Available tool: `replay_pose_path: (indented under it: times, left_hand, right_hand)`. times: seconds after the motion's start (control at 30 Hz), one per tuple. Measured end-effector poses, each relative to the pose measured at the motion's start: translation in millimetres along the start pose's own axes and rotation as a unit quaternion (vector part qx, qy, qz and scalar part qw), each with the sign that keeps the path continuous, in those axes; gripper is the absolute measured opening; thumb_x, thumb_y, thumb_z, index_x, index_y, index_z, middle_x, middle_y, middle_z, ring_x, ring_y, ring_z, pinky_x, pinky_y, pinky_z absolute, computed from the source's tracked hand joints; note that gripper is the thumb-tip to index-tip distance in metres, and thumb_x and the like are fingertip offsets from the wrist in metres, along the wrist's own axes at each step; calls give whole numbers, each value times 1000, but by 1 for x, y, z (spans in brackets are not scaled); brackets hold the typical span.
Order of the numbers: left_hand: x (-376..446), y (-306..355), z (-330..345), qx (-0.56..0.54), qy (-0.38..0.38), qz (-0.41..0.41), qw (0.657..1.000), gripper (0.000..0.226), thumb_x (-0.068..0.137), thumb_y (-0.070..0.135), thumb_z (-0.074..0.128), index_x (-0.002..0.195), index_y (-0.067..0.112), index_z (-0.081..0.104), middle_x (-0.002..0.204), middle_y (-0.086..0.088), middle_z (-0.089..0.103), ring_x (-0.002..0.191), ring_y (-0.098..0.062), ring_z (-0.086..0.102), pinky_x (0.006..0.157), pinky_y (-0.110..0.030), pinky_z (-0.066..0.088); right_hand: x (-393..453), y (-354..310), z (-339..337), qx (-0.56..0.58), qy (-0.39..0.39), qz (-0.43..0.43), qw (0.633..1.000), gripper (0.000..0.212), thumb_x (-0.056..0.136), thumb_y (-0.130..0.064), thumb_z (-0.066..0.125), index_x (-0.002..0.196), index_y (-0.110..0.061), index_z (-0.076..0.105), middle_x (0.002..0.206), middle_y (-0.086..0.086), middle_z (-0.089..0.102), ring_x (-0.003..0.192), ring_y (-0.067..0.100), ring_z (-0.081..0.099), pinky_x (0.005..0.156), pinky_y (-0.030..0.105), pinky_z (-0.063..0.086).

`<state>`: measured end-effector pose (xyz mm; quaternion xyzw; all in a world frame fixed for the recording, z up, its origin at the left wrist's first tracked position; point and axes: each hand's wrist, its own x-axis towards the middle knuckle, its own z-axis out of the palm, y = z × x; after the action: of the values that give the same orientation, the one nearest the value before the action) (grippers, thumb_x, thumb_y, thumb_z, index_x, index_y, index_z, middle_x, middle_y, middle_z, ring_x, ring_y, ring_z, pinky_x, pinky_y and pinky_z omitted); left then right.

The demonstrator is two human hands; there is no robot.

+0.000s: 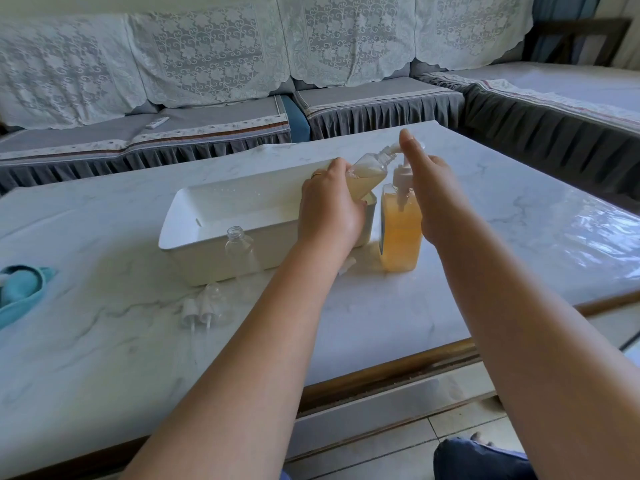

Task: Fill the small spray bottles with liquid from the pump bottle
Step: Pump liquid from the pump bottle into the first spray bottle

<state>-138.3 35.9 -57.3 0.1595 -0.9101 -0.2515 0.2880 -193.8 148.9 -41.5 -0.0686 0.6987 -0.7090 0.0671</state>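
Down at the bottom edge, a knee in dark blue cloth point(481, 459) pokes in over the tiled floor, and both bare forearms reach out across the marble-patterned desk point(104, 358). Off to the left lies a crumpled teal cloth point(20, 292), and closer to the middle two white spray heads point(197, 311) rest beside a clear cap point(216, 301). Just beyond them an empty spray bottle point(239, 251) stands upright, uncapped, right against the front wall of a long white tray point(194, 233).

Now the action: the left hand point(329, 209) grips a small spray bottle point(369, 174), fingers curled round its base, tilting it so the open neck meets the white nozzle. It's partly filled with pale yellowish liquid. The right hand point(433, 188) comes over the pump bottle point(401, 233), fingers fairly straight and lying over the pump head; that hand hides most of the pump. The pump bottle stands on the desk just right of the tray, holding orange liquid.

Farther back, a grey sofa point(381, 109) draped in white lace covers point(207, 53) wraps round the desk, with a white remote point(157, 123) on the left seat.
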Motion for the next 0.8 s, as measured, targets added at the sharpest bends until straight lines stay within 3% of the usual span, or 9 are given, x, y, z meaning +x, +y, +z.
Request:
replay_pose_path:
  times: [0.07,0.1,0.17,0.23,0.3,0.37,0.6,0.7,0.8]
  left_hand:
    - [0,0,0,-1,-2,-2,1000,40,82,18,71,117,18,53,115,-8,60,107,-28,54,79,-31,41]
    - [0,1,0,-2,-1,-2,1000,39,82,18,71,117,18,53,115,-8,60,107,-28,54,79,-31,41]
    - [0,1,1,-4,0,-3,1000,38,83,18,71,116,18,53,114,-8,60,106,-28,54,77,-30,40]
    - [-1,1,1,-3,0,-4,1000,39,83,18,71,117,18,53,114,-7,60,106,-27,54,76,-29,40]
    - [-1,1,1,-2,0,-2,1000,39,83,18,71,117,18,52,114,-7,60,106,-27,54,76,-29,40]
    - [-2,1,1,5,1,1,1000,39,83,17,71,117,18,52,114,-7,60,105,-27,54,76,-29,40]
    - [-3,-5,2,14,-16,1,1000,38,83,10,68,116,20,53,112,-5,59,105,-25,54,74,-27,39]
    - [-2,-3,1,6,-9,5,1000,38,83,15,70,117,19,52,114,-6,60,105,-26,54,77,-29,44]
    - [-1,-2,-1,3,0,6,1000,39,83,19,71,117,18,52,115,-8,60,106,-27,54,79,-31,43]
  right_hand:
    - [-7,-5,0,-1,0,1,1000,45,94,-60,47,101,-17,60,104,9,65,100,22,62,72,37,49]
    - [-10,-6,0,-3,5,5,1000,57,94,-59,46,115,-9,59,118,16,64,115,31,59,88,49,48]
    - [-11,-7,1,-10,14,13,1000,68,95,-59,46,131,-2,51,134,22,55,128,37,47,104,55,35]
    - [-10,-7,0,0,10,18,1000,56,95,-58,47,123,-10,57,123,17,62,117,31,55,99,52,41]
    - [-4,-6,0,9,10,18,1000,46,95,-56,49,118,-16,55,105,6,62,92,15,60,71,36,50]
    - [3,-2,1,12,19,13,1000,52,95,-52,52,128,-13,52,104,4,61,81,8,54,59,25,39]
    - [16,11,7,36,63,-33,997,40,90,-29,58,128,-18,50,114,8,60,76,11,55,64,27,44]
    - [17,10,5,30,47,-20,998,52,90,-45,59,130,-12,52,104,5,61,82,12,55,67,26,41]
    - [15,10,3,27,37,-1,999,62,89,-58,57,132,-13,50,112,5,62,92,12,57,63,24,38]
